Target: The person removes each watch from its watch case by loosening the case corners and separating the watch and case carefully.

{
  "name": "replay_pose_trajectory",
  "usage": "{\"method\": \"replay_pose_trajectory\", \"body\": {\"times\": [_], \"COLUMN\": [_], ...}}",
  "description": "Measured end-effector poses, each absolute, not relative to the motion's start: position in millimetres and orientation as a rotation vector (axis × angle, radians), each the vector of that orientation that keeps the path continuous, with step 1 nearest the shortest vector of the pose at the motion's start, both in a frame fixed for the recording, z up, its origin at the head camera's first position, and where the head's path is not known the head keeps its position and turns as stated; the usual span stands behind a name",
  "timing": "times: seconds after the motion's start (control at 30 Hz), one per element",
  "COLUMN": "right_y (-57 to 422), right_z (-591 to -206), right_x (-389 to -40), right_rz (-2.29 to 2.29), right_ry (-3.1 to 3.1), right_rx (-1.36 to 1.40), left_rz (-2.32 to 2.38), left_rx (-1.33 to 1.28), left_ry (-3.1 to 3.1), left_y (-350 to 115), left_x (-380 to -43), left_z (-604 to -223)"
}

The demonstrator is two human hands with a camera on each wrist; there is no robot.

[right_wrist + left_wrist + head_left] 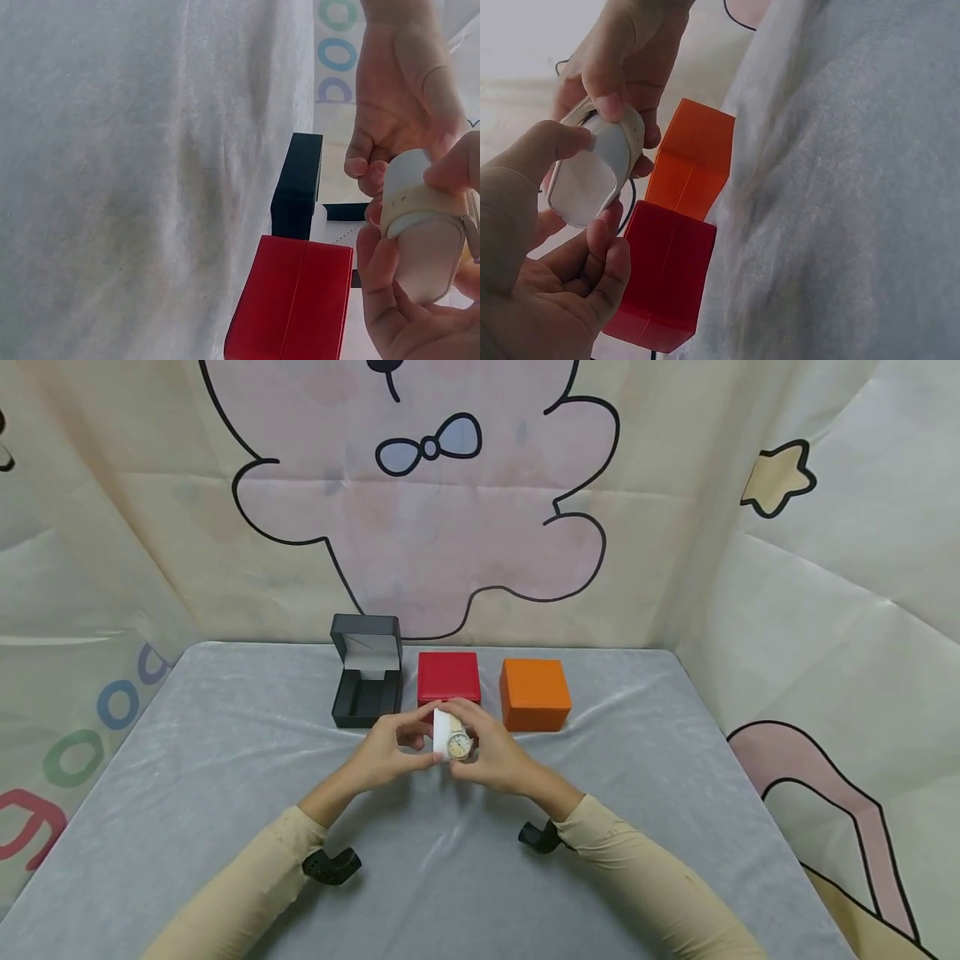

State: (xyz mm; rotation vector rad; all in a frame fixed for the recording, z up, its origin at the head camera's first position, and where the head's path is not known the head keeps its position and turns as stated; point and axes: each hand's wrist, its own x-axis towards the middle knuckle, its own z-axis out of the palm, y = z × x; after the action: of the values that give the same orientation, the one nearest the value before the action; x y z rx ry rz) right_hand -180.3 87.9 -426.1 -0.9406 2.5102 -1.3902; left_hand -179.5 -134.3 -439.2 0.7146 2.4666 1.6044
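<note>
A wristwatch with a round dial and cream strap sits around a white watch holder, held up in front of the red box. My left hand pinches the holder from the left, its thumb pressing on the white piece in the left wrist view. From the right, my right hand grips the watch, thumb low beside the dial and fingers over the top. The cream strap shows small holes in the right wrist view, wrapped around the holder.
Behind the hands, a black box stands with its lid raised and a recess inside. A closed red box is beside it, then a closed orange box. All rest on a grey cloth-covered table, with printed curtains around it.
</note>
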Motion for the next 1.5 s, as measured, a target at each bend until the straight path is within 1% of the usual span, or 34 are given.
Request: {"method": "replay_pose_trajectory", "body": {"times": [0.17, 0.43, 0.6, 0.9, 1.13, 1.3, 1.5], "right_y": [91, 94, 94, 94, 94, 94, 90], "right_z": [-427, -431, -432, -432, -432, -432, -428], "right_x": [-183, -187, -185, -183, -181, -182, -182], "right_rz": [-1.450, -1.514, -1.521, -1.614, -1.704, -1.721, -1.666], "right_ry": [2.401, 2.227, 2.225, 2.214, 2.136, 2.106, 2.223], "right_rx": [-0.926, -0.974, -0.968, -0.878, -0.864, -0.856, -0.852], "left_rz": [1.654, 1.667, 1.696, 1.785, 1.789, 1.792, 1.792], "left_rx": [0.707, 0.741, 0.718, 0.665, 0.675, 0.646, 0.631], "left_ry": [2.396, 2.292, 2.255, 2.149, 2.133, 2.150, 2.251], "left_y": [-140, -147, -147, -145, -143, -142, -140], "left_x": [-180, -179, -177, -177, -179, -179, -176], "left_z": [-439, -436, -436, -438, -437, -436, -435]}}
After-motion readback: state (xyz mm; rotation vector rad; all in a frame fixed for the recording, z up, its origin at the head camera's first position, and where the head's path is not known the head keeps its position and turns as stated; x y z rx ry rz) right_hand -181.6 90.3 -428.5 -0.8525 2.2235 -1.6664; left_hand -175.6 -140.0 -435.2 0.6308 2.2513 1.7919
